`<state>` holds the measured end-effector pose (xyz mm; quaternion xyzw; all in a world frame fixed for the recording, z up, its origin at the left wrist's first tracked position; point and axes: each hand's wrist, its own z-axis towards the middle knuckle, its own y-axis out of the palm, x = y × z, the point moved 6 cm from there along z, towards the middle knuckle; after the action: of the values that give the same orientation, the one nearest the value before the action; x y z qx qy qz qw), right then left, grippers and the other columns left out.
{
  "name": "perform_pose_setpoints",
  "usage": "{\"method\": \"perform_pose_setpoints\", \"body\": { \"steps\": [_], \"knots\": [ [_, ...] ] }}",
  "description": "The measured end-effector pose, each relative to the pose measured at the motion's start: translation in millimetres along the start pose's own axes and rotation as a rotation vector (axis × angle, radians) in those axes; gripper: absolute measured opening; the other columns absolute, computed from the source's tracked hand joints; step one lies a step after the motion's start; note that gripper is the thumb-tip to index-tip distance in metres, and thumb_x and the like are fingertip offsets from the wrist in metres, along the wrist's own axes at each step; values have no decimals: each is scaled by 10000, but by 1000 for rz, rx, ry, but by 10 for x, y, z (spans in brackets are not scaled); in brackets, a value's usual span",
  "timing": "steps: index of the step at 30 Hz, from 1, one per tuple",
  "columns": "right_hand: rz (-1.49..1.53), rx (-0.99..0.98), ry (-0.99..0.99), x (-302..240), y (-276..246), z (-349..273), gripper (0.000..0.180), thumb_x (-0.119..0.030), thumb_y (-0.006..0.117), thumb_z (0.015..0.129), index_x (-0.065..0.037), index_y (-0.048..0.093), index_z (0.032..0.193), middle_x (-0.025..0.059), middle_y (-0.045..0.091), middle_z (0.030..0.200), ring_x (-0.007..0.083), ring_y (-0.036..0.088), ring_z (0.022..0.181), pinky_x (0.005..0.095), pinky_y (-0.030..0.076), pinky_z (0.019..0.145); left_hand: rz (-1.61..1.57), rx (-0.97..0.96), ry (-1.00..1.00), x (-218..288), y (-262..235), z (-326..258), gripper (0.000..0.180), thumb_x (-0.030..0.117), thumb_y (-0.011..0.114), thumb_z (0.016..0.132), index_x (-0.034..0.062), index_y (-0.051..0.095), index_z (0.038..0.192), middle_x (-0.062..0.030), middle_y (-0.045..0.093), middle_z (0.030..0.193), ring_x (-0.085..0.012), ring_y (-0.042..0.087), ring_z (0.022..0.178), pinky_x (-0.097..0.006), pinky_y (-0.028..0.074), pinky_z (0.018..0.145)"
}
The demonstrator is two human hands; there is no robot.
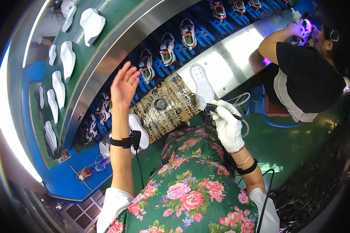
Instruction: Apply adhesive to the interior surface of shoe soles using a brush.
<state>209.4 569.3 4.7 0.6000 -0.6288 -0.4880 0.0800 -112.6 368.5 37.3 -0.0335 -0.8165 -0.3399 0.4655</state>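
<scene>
Black-handled tool (211,108) in right hand (228,126), near white sole (202,81)

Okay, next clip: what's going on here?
A person's gloved right hand holds a black-handled tool, its tip at the near end of a white shoe sole on the metal ledge. The bare left hand is open and empty, raised beside a row of sneakers. Another person sits farther right.
</scene>
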Motion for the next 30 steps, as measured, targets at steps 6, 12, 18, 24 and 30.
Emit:
{"method": "perform_pose_setpoints", "body": {
  "steps": [6, 12, 18, 24, 30],
  "knots": [
    [2, 2, 17, 66, -49, 7, 178, 31, 626, 871, 25, 688, 1037, 137, 713, 1032, 155, 666, 823, 243, 535, 678, 315, 350, -22, -409, -924, 178, 360, 216, 554, 977, 26, 586, 1281, -110, 677, 1070, -219, 660, 986, -317, 510, 828],
    [-13, 57, 42, 116, -68, -22, 180, 40, 616, 866, 6, 702, 1020, 139, 714, 1071, 148, 669, 866, 244, 526, 713, 465, 351, -32, -624, -925, 595, 237, 175, 583, 974, 25, 662, 1140, -62, 695, 930, -168, 680, 844, -266, 516, 753],
    [-67, 123, 12, 215, -102, 21, 175, 51, 645, 840, 13, 714, 996, 126, 731, 1021, 120, 649, 760, 232, 516, 674, 808, 41, 61, -909, -52, 1469, 268, 236, 583, 997, 11, 714, 1060, -27, 708, 883, -91, 656, 804, -222, 482, 691],
    [-175, 145, -16, 357, -118, 67, 171, 10, 703, 840, 8, 725, 1010, 98, 734, 1022, 97, 659, 809, 223, 530, 694, 1327, -164, 333, -1166, 707, 2189, 223, 84, 651, 893, 70, 714, 1106, -65, 706, 920, -158, 660, 859, -275, 501, 785],
    [-192, 143, -55, 435, -137, 188, 194, -14, 709, 851, 17, 722, 1043, 89, 731, 1016, 97, 652, 805, 235, 534, 729, 1777, -432, 724, -1357, 1125, 2549, 317, 98, 678, 843, 145, 684, 1156, -117, 620, 1223, -319, 593, 1109, -392, 495, 921]
  ]
}}
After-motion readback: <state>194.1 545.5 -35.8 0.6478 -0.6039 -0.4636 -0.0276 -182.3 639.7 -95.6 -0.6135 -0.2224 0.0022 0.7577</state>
